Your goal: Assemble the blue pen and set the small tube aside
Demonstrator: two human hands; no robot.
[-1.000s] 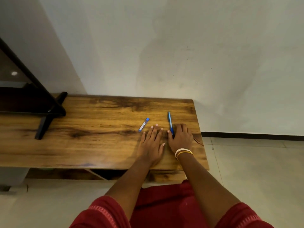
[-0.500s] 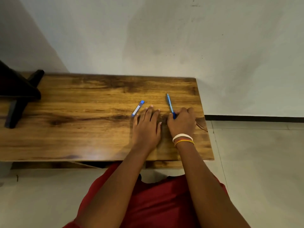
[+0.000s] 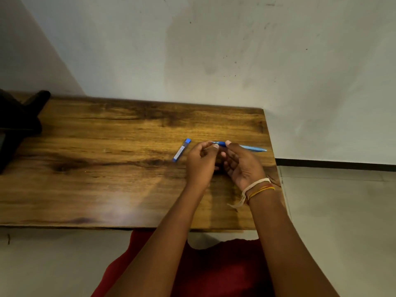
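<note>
A small blue lead case (image 3: 181,150) lies flat on the table (image 3: 107,168), just left of the left hand (image 3: 201,161), whose curled fingers pinch the tip of a blue pen (image 3: 248,147); the right hand (image 3: 242,166), palm turned up, grips its barrel, raised above the table

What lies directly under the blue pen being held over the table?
The blue pen, pinched by the left hand and right hand, hangs over bare wooden table. The hands cover the surface beneath its middle.
</note>
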